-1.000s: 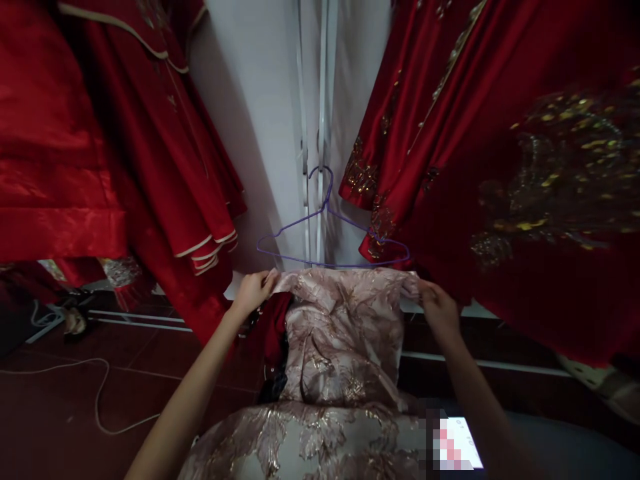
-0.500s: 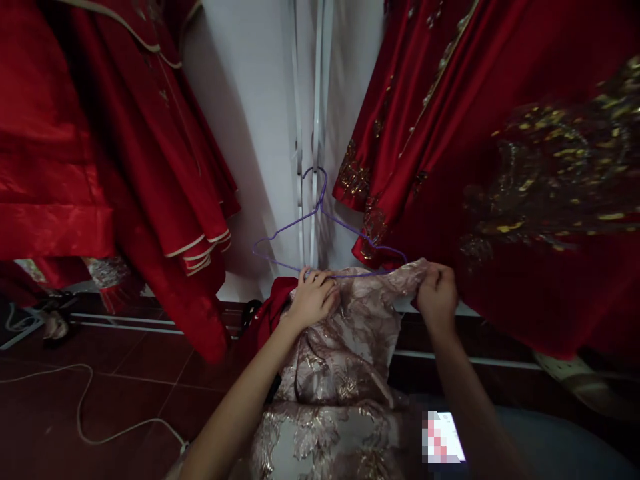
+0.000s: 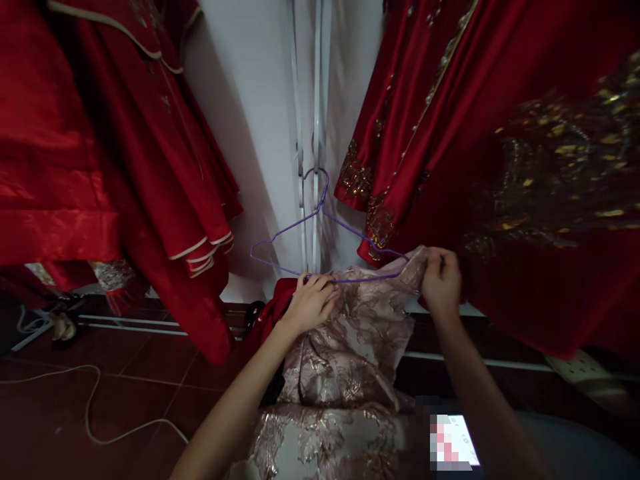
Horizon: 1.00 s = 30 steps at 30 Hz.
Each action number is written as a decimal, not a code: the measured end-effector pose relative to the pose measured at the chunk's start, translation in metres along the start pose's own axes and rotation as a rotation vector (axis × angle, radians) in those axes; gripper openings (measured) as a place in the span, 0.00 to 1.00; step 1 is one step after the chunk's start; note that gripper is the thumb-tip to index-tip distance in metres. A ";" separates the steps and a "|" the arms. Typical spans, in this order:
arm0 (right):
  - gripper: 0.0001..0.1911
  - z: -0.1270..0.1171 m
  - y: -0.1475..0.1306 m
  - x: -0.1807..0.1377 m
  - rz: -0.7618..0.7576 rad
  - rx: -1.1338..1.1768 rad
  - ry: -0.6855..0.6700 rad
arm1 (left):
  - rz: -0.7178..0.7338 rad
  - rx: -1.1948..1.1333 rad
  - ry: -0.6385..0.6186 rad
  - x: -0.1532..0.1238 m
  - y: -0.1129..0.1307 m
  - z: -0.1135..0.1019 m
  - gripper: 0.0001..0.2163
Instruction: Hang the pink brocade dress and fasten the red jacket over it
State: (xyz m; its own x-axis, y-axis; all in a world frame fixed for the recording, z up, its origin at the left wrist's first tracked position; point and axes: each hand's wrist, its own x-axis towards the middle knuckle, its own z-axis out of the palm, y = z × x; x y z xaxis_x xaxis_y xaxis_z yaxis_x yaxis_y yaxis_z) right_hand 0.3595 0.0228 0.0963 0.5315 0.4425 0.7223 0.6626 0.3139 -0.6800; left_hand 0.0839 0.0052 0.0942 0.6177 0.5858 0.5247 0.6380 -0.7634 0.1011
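Note:
A pale pink brocade garment (image 3: 350, 347) with gold leaf patterns hangs in front of me. Its top edge meets a thin purple wire hanger (image 3: 320, 227) held against the white wall. My left hand (image 3: 311, 301) is closed on the garment's top near the hanger's bottom bar. At the upper right corner of the fabric, my right hand (image 3: 442, 280) is pinched shut on the cloth beside the hanger's right end. A dark red cloth (image 3: 273, 317) shows just left of the left hand.
Red satin garments (image 3: 100, 153) hang at the left. Red embroidered gowns (image 3: 500, 167) with gold work hang at the right. White vertical rails (image 3: 307, 133) run down the wall. A white cable (image 3: 90, 407) lies on the dark red floor. A lit phone screen (image 3: 455, 440) is at the bottom right.
My left hand moved from the garment's left corner to its middle top by the hanger bar. The right hand rose slightly, still gripping the right corner. The fabric bunched up.

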 end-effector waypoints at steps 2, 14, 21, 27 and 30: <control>0.15 0.005 -0.016 0.004 -0.081 -0.017 -0.064 | 0.008 -0.025 -0.003 0.002 0.002 0.000 0.11; 0.14 0.047 -0.066 0.005 -0.334 -0.182 -0.324 | -0.032 -0.242 0.102 0.012 0.007 0.009 0.10; 0.11 0.034 -0.062 0.029 -0.330 -0.115 -0.358 | -0.516 -0.385 0.494 -0.055 -0.112 -0.029 0.13; 0.12 0.029 -0.063 0.039 -0.284 -0.009 -0.449 | -0.557 -0.504 0.236 -0.078 -0.168 -0.036 0.17; 0.12 0.028 -0.064 0.040 -0.291 -0.035 -0.429 | -0.542 -0.539 0.221 -0.075 -0.168 -0.037 0.18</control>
State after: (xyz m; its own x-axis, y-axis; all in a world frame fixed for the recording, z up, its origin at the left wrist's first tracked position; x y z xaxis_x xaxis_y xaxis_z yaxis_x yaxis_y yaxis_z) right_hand 0.3237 0.0438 0.1651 0.0636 0.6481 0.7589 0.7722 0.4498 -0.4488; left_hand -0.0864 0.0792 0.0694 0.1429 0.8889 0.4352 0.4783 -0.4470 0.7559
